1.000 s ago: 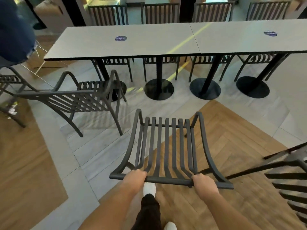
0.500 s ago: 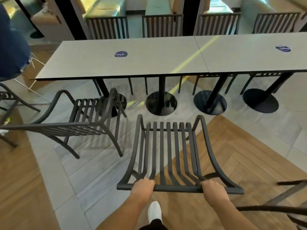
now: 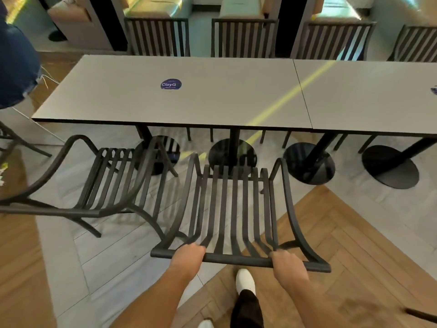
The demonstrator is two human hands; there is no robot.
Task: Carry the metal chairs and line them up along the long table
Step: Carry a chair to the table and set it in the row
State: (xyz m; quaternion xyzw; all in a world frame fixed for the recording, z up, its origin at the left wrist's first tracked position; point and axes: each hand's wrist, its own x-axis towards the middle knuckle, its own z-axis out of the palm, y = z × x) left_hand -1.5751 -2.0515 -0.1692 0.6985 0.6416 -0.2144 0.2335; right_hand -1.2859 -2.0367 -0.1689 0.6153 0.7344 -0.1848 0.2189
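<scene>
1. Head view: our left hand [image 3: 188, 253] and right hand [image 3: 285, 262] both have fingers curled tight round the top rail of the carried chair [image 3: 233, 209].
2. Chair now sits close to the long table [image 3: 179, 98], just right of a parked chair [image 3: 113, 183]; nearly in line.
3. Versus a second ago: table looms larger, seat front almost under its edge.

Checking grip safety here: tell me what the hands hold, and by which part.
Both the left hand and right hand grip the metal chair by the top rail of its backrest, one near each end.
</scene>
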